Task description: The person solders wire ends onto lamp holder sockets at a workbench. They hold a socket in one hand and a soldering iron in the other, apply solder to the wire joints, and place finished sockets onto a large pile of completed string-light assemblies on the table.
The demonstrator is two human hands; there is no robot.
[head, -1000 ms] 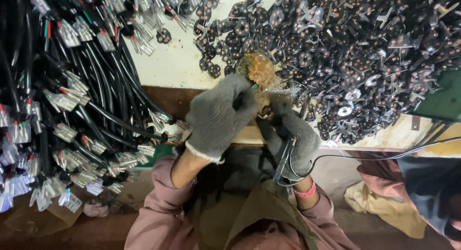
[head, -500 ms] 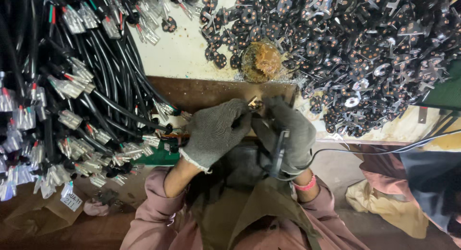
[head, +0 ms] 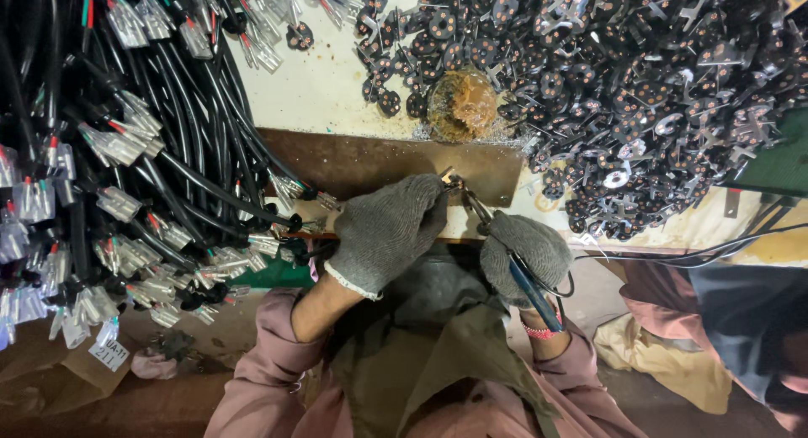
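Here, gloved hands: right (head: 523, 251) grips soldering iron (head: 513, 265), left (head: 389, 228) pinches terminal (head: 447, 178).

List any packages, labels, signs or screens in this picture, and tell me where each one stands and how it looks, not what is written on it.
Paper label: lower left, below the bundled black cables; small white rectangle with dark print, lying tilted on a brown surface.
Clear terminal sleeves: on the cable ends, left side; small see-through covers, no print visible.
No packages, signs or screens show.
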